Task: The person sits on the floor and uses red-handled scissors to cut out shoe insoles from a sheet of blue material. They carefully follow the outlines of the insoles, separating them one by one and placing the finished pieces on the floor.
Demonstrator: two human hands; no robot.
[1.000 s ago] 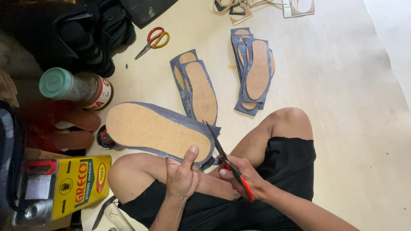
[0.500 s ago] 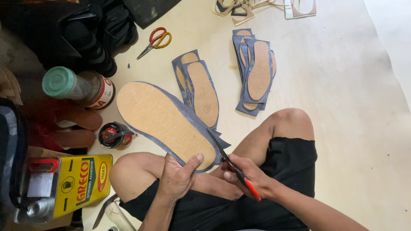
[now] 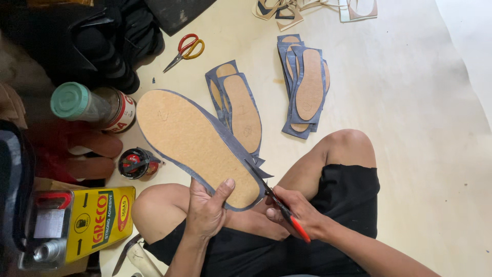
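left hand (image 3: 207, 213): grip clamped on the heel end of a large tan insole (image 3: 197, 141) edged in dark blue material, thumb on top, held above the person's knees over the floor (image 3: 410, 102). right hand (image 3: 300, 210): grip closed around red-handled scissors (image 3: 274, 197), blades at the blue edge near the heel; blade gap hard to judge, probably slightly apart. on the floor: two stacks of smaller insoles (image 3: 238, 110) (image 3: 305, 84), a second pair of scissors (image 3: 184, 51), yellow adhesive can (image 3: 84, 218), green-lidded jar (image 3: 92, 105).
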